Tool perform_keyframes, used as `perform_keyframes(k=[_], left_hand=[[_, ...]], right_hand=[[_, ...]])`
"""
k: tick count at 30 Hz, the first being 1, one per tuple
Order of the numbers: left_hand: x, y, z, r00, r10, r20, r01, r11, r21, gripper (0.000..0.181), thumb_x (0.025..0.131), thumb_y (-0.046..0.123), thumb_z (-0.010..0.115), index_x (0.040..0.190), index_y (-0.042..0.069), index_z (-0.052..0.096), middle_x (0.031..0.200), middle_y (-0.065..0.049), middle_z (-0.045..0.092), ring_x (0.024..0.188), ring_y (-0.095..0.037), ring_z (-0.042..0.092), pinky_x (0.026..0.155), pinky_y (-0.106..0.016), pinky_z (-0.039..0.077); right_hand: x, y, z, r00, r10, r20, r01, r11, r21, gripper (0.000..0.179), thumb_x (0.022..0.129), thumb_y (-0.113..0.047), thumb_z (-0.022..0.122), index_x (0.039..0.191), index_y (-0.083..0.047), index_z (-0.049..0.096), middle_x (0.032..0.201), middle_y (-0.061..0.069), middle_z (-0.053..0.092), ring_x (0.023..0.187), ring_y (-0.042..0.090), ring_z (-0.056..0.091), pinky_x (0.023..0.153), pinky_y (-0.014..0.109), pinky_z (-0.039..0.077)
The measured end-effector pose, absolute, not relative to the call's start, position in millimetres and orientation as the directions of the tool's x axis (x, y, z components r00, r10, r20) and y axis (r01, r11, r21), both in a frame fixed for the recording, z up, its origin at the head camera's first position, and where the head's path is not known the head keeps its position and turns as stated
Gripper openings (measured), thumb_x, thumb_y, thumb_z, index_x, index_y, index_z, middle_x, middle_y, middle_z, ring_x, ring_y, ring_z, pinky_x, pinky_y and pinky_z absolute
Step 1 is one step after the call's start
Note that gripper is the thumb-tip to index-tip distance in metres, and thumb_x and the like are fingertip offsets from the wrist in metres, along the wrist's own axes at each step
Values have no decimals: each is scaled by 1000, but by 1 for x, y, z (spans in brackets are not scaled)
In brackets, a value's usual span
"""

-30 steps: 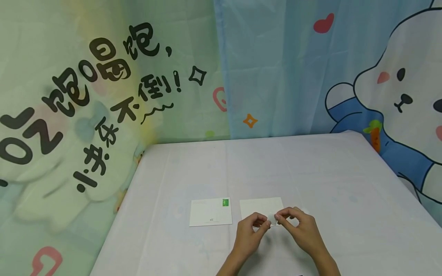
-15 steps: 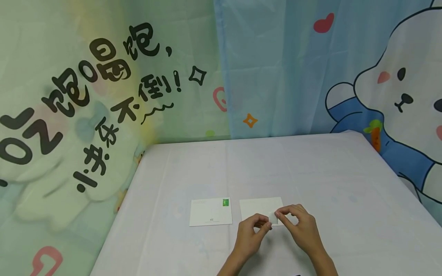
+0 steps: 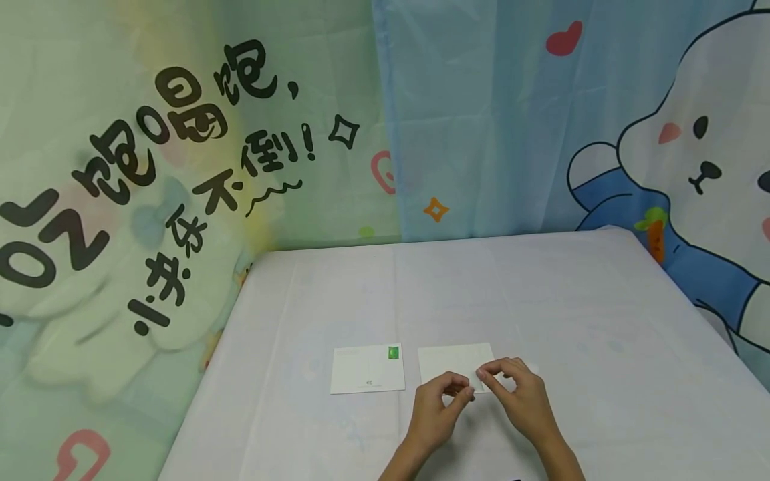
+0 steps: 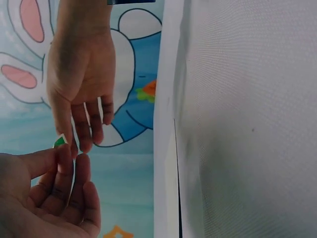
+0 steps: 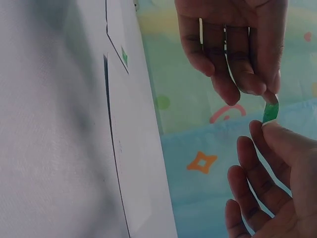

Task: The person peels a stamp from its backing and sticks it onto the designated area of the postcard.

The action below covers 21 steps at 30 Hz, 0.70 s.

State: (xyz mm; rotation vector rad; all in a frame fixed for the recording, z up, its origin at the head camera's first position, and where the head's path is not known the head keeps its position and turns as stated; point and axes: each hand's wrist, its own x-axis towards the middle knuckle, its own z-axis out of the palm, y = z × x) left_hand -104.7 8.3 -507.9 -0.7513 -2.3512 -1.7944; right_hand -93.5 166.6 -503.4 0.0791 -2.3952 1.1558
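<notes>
At lower centre of the head view, the left hand (image 3: pixel 436 409) and right hand (image 3: pixel 522 402) each held the green stamp (image 5: pixel 270 113) in a pinching grip, partly hiding one white card (image 3: pixel 452 359).

Cartoon-print backdrop (image 3: pixel 451 120), apparently fabric

— Please, what covers a part of the right card (image 3: pixel 448 359)?
— The left hand (image 3: pixel 440 406) and the right hand (image 3: pixel 522 399), near each other.
— And the left card (image 3: pixel 362 367)?
— It bears a green stamp (image 3: pixel 394 353).

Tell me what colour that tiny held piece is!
The piece has a green side, clearest in the right wrist view.
</notes>
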Motion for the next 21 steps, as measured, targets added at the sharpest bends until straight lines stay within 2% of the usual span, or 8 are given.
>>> perform_keyframes(k=[6,13,21], left_hand=[[-104,8,-508,-867,324,379,453,196,870,12,89,14,61,91,3,65,75,-1,69,71,-4,61,66,-21,49],[-104,8,-507,-872,332,360,440,207,874,17,90,22,59,91,6,66,76,1,68,73,-2,60,68,-21,49],[-105,7,-509,-861,335,383,464,208,861,16,89,20,60,91,5,65,76,1,68,73,-3,61,69,-20,49]], right_hand=[[-93,165,-507,-918,124,377,-231,606,-761,6,81,-14,71,83,-18,68,78,-15,63,77,5,53,71,32,43],[-91,162,-507,-935,86,344,-238,566,-789,6,83,-14,69,83,-19,67,78,-16,62,77,5,54,71,31,43],[-89,160,-509,-950,74,304,-214,555,-804,6,83,-13,68,84,-20,67,78,-18,62,79,5,55,72,34,45]])
